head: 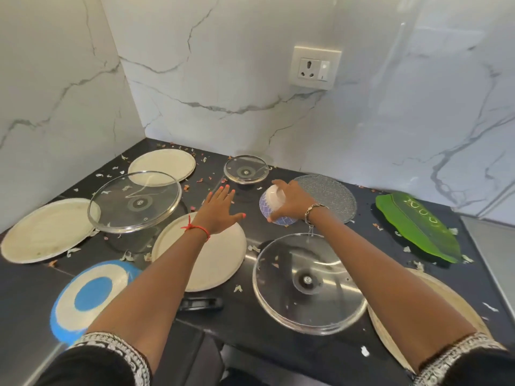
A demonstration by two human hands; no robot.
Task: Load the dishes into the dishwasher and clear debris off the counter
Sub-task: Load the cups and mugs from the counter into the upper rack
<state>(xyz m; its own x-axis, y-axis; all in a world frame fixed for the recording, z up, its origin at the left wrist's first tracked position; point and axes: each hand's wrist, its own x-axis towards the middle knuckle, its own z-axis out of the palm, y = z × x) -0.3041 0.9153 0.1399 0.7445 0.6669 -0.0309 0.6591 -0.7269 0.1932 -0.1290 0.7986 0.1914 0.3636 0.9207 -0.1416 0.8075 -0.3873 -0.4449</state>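
Observation:
My right hand [289, 203] grips a small white bowl [274, 200], held tilted over a blue-and-white patterned saucer [280, 220] at the middle of the black counter [25, 288]. My left hand [220, 208] hovers open with straight fingers above a cream plate [214, 260], reaching toward a small glass lid [246, 169] at the back. A large glass lid [135, 201] stands at the left and another glass lid [309, 282] lies near my right forearm. Dried petals and scraps [126, 256] are strewn across the counter.
More cream plates lie at the back [161, 164], far left [46, 231] and front right [434, 310]. A blue-ringed plate [92, 298] sits at the front left, a textured glass plate [330, 196] behind the saucer, a green leaf-shaped platter [418, 227] at the right. Marble walls enclose the corner.

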